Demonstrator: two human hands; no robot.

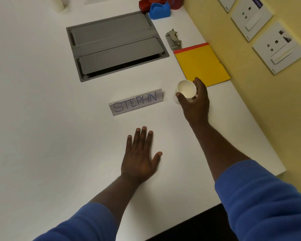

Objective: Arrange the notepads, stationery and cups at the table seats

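My right hand [195,103] grips a white paper cup [186,88] just right of a folded name card reading STEPHN [135,102]; the cup is upright and I cannot tell whether it touches the white table [42,119]. Behind the cup lies a yellow notepad with a red top strip [201,64]. My left hand [140,157] rests flat on the table in front of the name card, fingers spread, holding nothing. A grey hole punch [174,40] sits beyond the notepad.
A grey cable hatch [115,44] is sunk into the table behind the name card. A blue tape dispenser [159,10] and red items [146,4] stand at the far edge. Another white cup [58,4] is at the top left. A yellow wall with sockets [274,47] borders the right side.
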